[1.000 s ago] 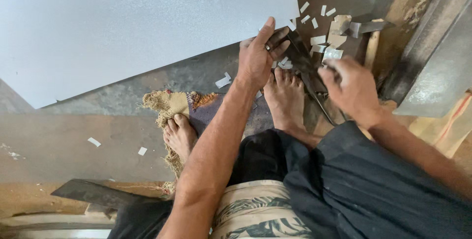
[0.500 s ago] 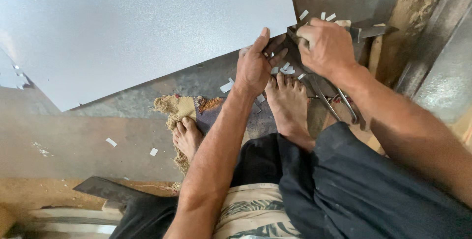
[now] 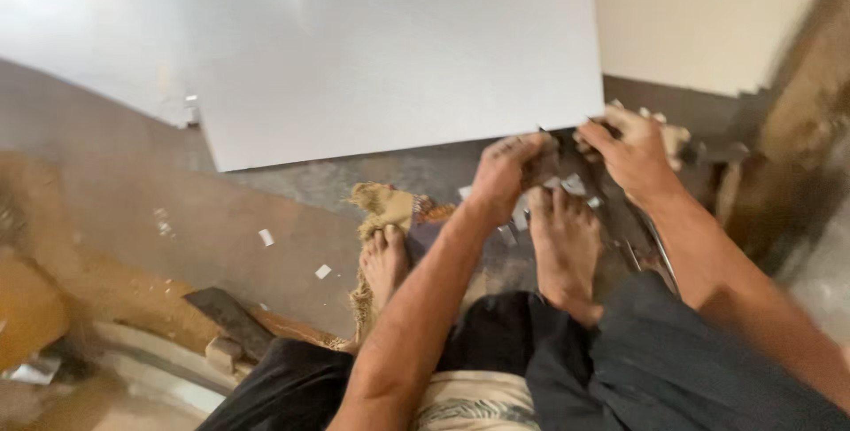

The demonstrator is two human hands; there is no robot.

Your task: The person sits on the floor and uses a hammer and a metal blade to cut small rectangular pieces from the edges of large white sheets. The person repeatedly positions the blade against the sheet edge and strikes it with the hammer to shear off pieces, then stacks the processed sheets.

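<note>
— What do we see at the upper middle of the frame?
— A large grey metal sheet (image 3: pixel 354 50); our left hand (image 3: pixel 503 174) and right hand (image 3: pixel 633 152) meet at its lower right corner.
— And below?
— Our bare feet on the floor (image 3: pixel 177 218), one on a burlap rag (image 3: pixel 385 205), with small metal scraps (image 3: pixel 266 237) scattered at centre left.

Pale grey sheet (image 3: pixel 372 50), black trousers (image 3: pixel 673 369)

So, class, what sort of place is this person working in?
Probably a floor-level sheet-metal workshop: a large flat grey metal sheet, small pale metal offcuts on the dusty brown floor, and dark metal shears.
</note>
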